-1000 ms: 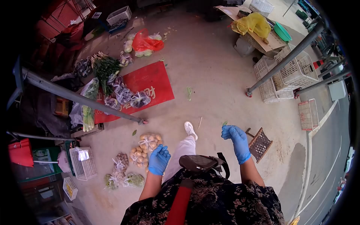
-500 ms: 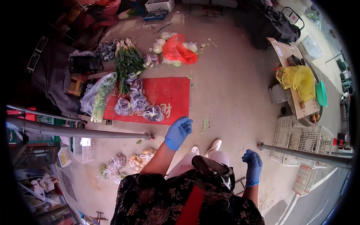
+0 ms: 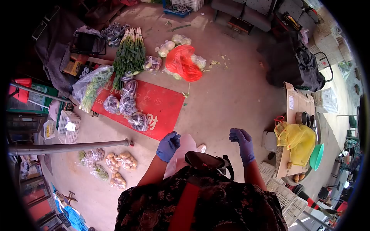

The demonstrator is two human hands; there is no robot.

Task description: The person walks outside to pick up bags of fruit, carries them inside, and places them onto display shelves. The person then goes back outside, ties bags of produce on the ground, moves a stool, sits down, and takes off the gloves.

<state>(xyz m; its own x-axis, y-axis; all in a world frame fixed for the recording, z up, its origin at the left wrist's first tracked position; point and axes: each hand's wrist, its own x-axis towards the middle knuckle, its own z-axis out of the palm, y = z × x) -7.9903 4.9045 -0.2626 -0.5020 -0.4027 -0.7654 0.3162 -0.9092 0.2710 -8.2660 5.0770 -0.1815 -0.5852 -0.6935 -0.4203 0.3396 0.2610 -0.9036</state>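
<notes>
My left hand (image 3: 168, 146), in a blue glove, hangs in front of me past the front edge of a red mat (image 3: 165, 104). Its fingers are curled in, with nothing seen in them. On my other side, my gloved right hand (image 3: 242, 145) is over the floor, fingers loosely bent and partly apart, holding nothing. Bagged purple vegetables (image 3: 138, 121) lie on the mat, the nearest things to my left hand. A bundle of long green leafy stalks (image 3: 130, 54) lies at the mat's far end, beside a clear bag of greens (image 3: 92, 84).
A red plastic bag (image 3: 184, 63) covers pale round vegetables beyond the mat. Bagged potatoes (image 3: 126, 161) sit on the floor at left, near a metal pole (image 3: 69, 147). At right are a yellow bag (image 3: 296, 142), a green basin (image 3: 316, 157) and white crates (image 3: 283, 196).
My view and body have turned to the right, so the mat and vegetables sit further left and tilted. The right hand has come up and closer to the left. Both hands remain without objects.
</notes>
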